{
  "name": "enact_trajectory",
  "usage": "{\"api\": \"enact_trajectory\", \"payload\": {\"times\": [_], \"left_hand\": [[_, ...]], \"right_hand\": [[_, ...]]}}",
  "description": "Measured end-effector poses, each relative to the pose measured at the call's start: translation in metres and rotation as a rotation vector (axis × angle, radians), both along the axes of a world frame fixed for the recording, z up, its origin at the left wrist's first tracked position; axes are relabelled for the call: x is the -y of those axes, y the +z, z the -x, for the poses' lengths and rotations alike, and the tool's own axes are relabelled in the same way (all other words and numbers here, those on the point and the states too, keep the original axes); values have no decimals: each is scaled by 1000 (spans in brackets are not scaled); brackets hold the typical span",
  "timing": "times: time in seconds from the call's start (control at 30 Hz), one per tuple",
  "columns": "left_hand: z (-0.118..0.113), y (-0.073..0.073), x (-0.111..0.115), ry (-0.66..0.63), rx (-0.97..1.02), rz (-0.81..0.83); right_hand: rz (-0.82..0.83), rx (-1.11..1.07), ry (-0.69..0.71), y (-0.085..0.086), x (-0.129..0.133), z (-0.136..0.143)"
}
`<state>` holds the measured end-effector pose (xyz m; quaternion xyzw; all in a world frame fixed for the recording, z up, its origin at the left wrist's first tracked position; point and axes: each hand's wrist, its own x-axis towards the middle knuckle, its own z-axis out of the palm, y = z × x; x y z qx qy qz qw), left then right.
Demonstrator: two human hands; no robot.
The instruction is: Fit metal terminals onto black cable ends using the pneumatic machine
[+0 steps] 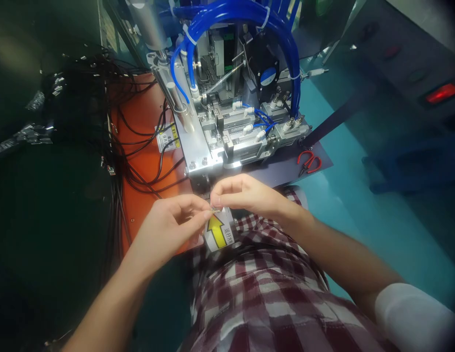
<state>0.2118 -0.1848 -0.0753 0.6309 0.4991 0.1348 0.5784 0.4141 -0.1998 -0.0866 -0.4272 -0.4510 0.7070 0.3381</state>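
Observation:
My left hand (172,220) and my right hand (242,193) meet in front of the machine, their fingertips almost touching. Between them sits a tiny shiny metal piece (216,210), too small to make out its kind. Thumb and forefinger of each hand are pinched at it. Just below the fingertips is a white label with a yellow arrow (217,232). Beyond my hands stands the metal machine (235,132), with cylinders, white fittings and thick blue air hoses (245,9).
Black cables (121,176) run over an orange surface (139,215) on the left. Red-handled pliers (308,164) lie at the right corner of the base plate. A dark heap of bundled leads (73,102) is at far left. A red lit switch (443,93) glows at right.

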Motion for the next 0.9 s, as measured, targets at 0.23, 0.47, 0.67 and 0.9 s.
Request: {"api": "enact_trajectory", "payload": {"times": [0.23,0.47,0.67,0.9], "left_hand": [[-1,0,0,19,19,39],[-7,2,2,156,78,91],[-8,0,4,159,116,112],[-7,-3,7,238,194,131]], "right_hand": [[-305,128,17,-4,5,2],[-199,177,-202,-15,18,12],[-269,228,-321,-18,31,26],[-287,185,-409,-21,30,29]]}}
